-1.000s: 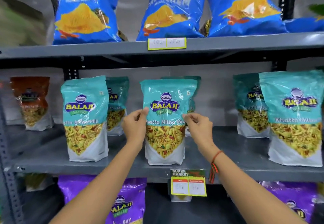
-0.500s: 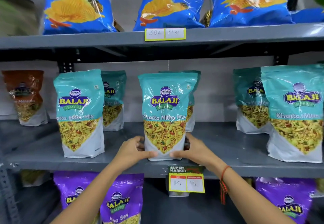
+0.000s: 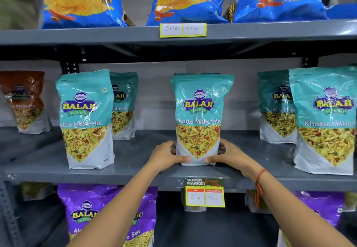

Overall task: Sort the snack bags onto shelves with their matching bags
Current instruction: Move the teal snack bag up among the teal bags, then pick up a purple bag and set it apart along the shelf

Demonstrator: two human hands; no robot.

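On the grey middle shelf (image 3: 135,161), among matching teal packs, the Khatta Mitha bag (image 3: 199,119) stands upright. Left hand (image 3: 166,156) and right hand (image 3: 229,155) clamp its base from either side, equally near.

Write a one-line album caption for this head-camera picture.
Both hands, left hand and right hand, steady a teal Khatta Mitha Mix bag upright on the middle shelf among matching bags.

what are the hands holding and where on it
Left hand and right hand clasp the middle teal Khatta Mitha Mix bag at its bottom corners, upright on the shelf.
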